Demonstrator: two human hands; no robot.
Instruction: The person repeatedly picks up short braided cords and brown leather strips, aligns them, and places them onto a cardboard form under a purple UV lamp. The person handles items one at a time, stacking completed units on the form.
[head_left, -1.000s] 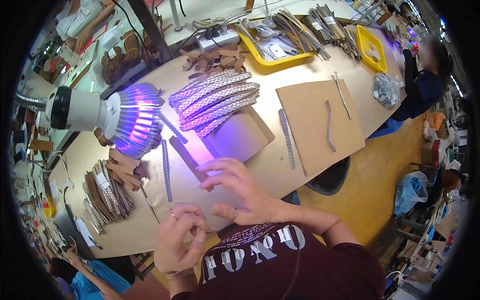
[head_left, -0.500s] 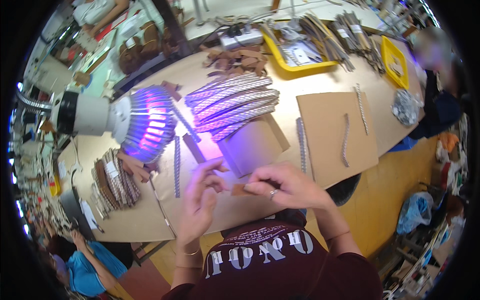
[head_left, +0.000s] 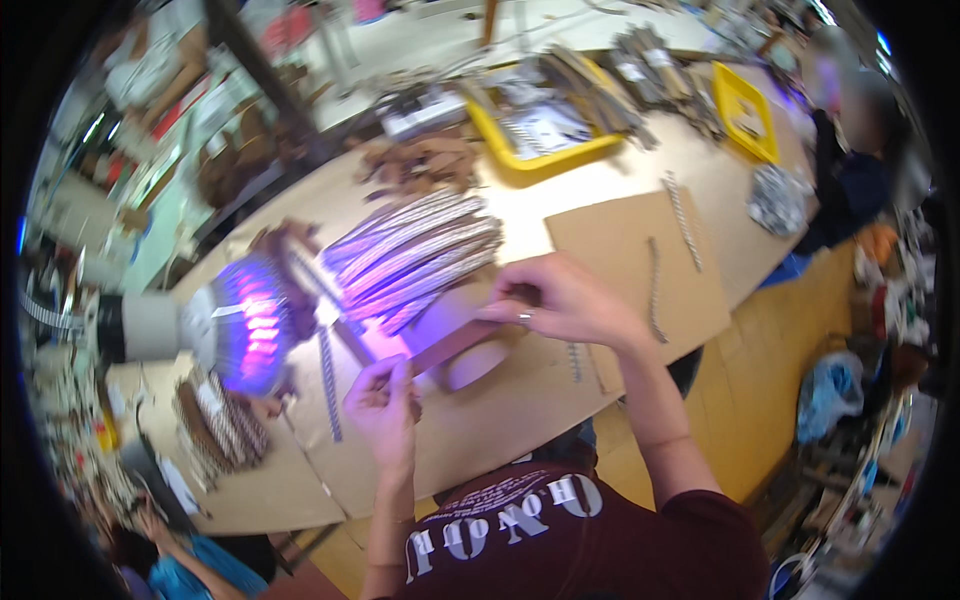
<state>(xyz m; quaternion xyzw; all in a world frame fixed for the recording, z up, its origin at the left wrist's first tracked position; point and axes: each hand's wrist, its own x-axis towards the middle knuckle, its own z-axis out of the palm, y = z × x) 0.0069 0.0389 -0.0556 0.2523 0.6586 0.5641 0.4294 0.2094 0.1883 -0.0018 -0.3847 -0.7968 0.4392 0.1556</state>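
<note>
A flat brown leather-like strip spans the fingers: left hand pinches its lower-left end, right hand its upper-right; neither is nearer. Its long axis slants up rightward. Beyond the fingers lies a grey-white braided bundle; leftward, a finned purple-lit lamp limits clearance.

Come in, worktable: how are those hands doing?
Left fingers, right fingers: at opposite ends. Brown strip: held between them, roughly straight. Lamp: leftward, apart from both.

Lying directly on the tan table: brown scraps, a braided bundle at left, one flat cardboard sheet, two yellow trays.
</note>
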